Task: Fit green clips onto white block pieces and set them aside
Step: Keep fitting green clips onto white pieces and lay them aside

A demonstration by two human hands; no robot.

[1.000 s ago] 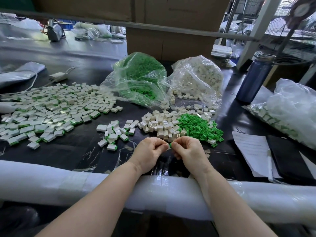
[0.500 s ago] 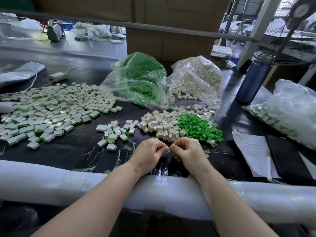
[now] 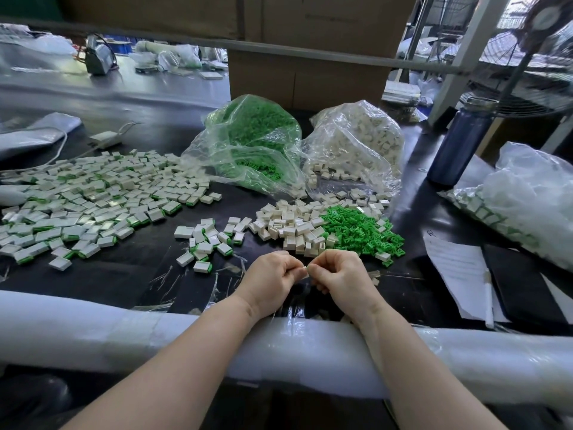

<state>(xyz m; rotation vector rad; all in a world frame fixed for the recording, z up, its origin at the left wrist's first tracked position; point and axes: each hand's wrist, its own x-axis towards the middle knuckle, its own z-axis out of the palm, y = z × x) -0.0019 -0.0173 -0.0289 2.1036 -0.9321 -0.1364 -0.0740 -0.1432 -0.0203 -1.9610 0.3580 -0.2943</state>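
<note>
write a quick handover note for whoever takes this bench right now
Left hand and right hand pinch one small white block piece between fingertips; clip hardly visible.
Supplies: loose pile of green plastic clips right of the pile of bare white blocks; refill bags behind.
Done: large spread of clipped white blocks at left, small cluster nearer.
Left: finish this piece, set it aside, work through the piles.

piece [image 3: 305, 268] mostly hidden between hands [image 3: 307, 279]
</note>
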